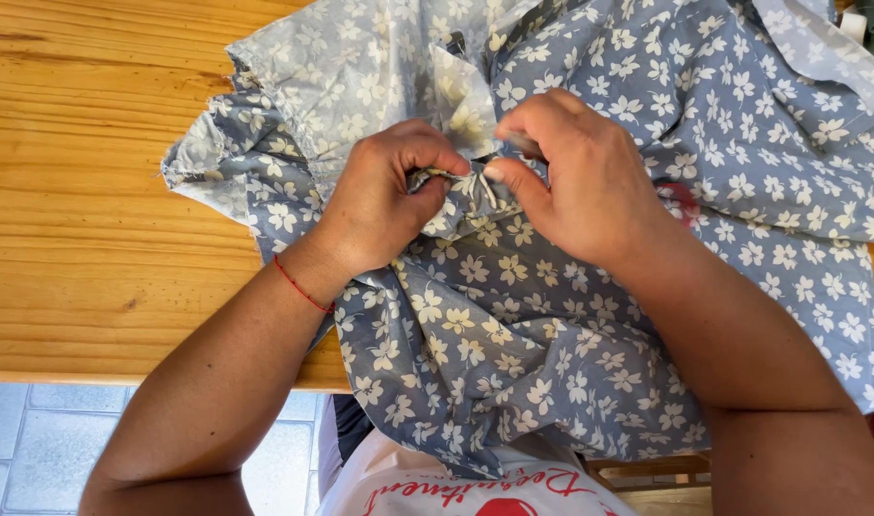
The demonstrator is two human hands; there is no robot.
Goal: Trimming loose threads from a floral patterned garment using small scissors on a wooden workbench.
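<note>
Your left hand [384,196] and right hand [575,177] each pinch a bunched fold of the floral blue fabric [513,334], grips clamped, over the wooden surface [83,191].

No packages, labels, signs or screens in view — none on the table, none nearby

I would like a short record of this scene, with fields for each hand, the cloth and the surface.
left hand: left hand pinches a gathered fold of the cloth
right hand: right hand pinches the same fold from the other side
cloth: blue-grey floral fabric, crumpled, partly hanging over the table edge
wrist: red thread bracelet on the left wrist
surface: wooden table
floor: grey tiles
</note>
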